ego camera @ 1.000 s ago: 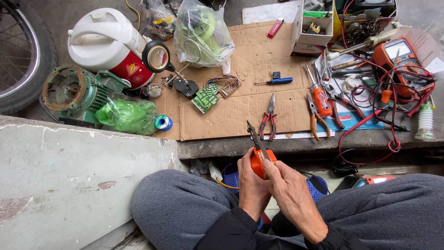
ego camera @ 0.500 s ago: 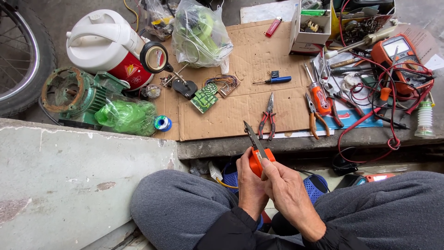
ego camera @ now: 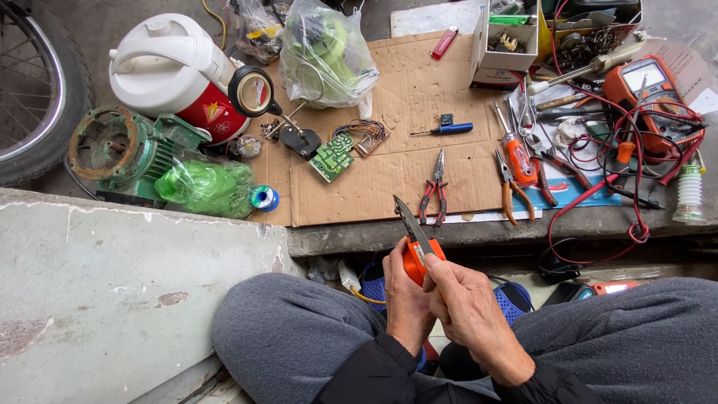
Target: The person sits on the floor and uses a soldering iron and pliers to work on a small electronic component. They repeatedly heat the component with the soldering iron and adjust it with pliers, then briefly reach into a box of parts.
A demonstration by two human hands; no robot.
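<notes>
We've got the orange-handled utility knife (ego camera: pixel 416 247) at lower centre of the frame, blade pointing up-left. Our left hand (ego camera: pixel 404 299) wraps its fingers round the handle, and our right hand (ego camera: pixel 467 314) pinches the blade's base with fingertips pressed together. Red-handled pliers (ego camera: pixel 434 191) lie just above on the cardboard sheet (ego camera: pixel 389 172).

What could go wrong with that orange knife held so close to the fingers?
The blade of the orange knife is out, and the right hand has fingertips right at its base, so a slip might cut them. The left hand holds the handle above the lap; a drop could land on the grey trousers.
</notes>
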